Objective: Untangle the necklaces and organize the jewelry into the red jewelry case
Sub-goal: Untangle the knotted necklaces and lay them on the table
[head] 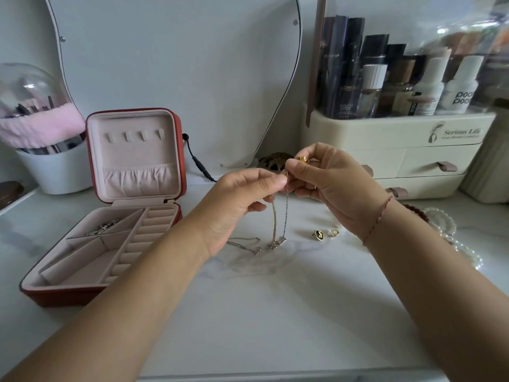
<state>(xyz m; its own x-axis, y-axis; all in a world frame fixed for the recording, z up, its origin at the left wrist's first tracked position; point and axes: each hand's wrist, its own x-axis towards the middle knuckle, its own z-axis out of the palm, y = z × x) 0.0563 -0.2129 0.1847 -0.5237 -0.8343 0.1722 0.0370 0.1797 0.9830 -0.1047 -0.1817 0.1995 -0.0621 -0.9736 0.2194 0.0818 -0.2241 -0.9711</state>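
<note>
Pink fluff rings a brush holder (41, 128) at the far left. Its clear dome is cut off by the frame edge and the brushes inside are blurred. Just right of it, the red jewelry case (68, 296) lies open on the white tabletop (261, 312) with its lid upright. A silvery piece (104, 226) lies in the back-left compartment, too small to identify.

Right of the case, the left hand (242, 205) pinches the top of the necklace chains (275, 216) between thumb and forefinger, with the other fingers curled below. The right hand (336, 183) pinches the same spot from the other side, so the two sets of fingertips almost meet and hide the point where the chains are held. A gold piece (302, 159) shows above the right fingertips, mostly covered, and I cannot tell whether it is attached to the chains.

Two strands hang from the pinch down to the tabletop, where their small pendants rest. A thinner chain (243, 244) lies beside them, partly hidden behind the left wrist, and I cannot tell whether it joins the hanging strands.

Further right, two small earrings (326, 233) lie close together on the tabletop. A pearl strand (446, 230) is partly hidden by the right forearm. Behind it stands a cream organizer (413, 161), its bottles blurred behind a clear cover.
</note>
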